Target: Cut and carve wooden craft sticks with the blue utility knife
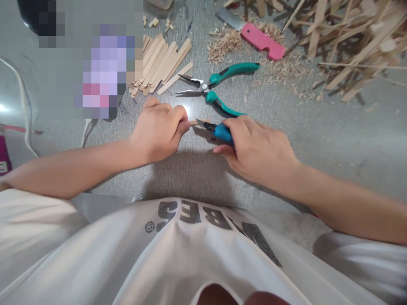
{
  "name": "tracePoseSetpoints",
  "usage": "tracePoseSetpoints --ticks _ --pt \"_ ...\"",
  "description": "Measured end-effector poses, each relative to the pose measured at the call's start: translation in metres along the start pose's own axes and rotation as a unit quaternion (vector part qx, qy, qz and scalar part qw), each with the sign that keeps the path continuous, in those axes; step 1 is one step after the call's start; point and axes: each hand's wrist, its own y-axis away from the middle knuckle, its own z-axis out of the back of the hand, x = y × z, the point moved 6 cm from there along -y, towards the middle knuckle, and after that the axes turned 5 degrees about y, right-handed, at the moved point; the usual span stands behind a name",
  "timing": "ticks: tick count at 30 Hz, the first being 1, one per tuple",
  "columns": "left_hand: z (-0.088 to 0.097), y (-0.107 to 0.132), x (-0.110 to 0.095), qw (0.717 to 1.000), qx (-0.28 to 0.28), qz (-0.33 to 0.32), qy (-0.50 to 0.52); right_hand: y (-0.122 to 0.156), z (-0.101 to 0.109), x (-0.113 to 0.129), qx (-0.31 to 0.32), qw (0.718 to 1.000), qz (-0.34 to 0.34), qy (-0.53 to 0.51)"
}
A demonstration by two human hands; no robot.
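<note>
My left hand [160, 129] is closed, pinching a thin wooden craft stick [194, 123] whose free end points right. In my right hand [262, 146] is a blue-handled utility knife [224, 133], its short metal blade pointing left. The blade lies at the stick's free end; whether it touches the wood, I cannot tell. Just beyond both hands rest green-handled long-nose pliers [204, 86], jaws apart and pointing left. A pile of craft sticks [162, 63] with rounded ends lies past my left hand.
A knife with a pink handle [262, 41] lies beyond the pliers among wood shavings [225, 44]. Many loose wooden strips [346, 51] are heaped at the far right. Small wood bits [154, 22] lie at the back. A white cable [23, 101] runs along the left, near a blurred-out object [104, 67].
</note>
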Motion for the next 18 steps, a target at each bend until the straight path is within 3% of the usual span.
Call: tracePoseSetpoints --ticks 5,10,18 --pt "-0.003 0.002 0.0 1.0 0.003 -0.007 0.002 -0.004 0.001 -0.002 0.103 0.991 -0.059 0.06" --pt "-0.003 0.005 0.0 1.0 -0.01 -0.011 -0.002 -0.009 0.002 -0.003 0.082 0.993 -0.046 0.068" --pt "-0.003 0.004 -0.001 1.0 0.01 -0.004 -0.015 -0.013 -0.001 -0.004 0.104 0.992 -0.046 0.051"
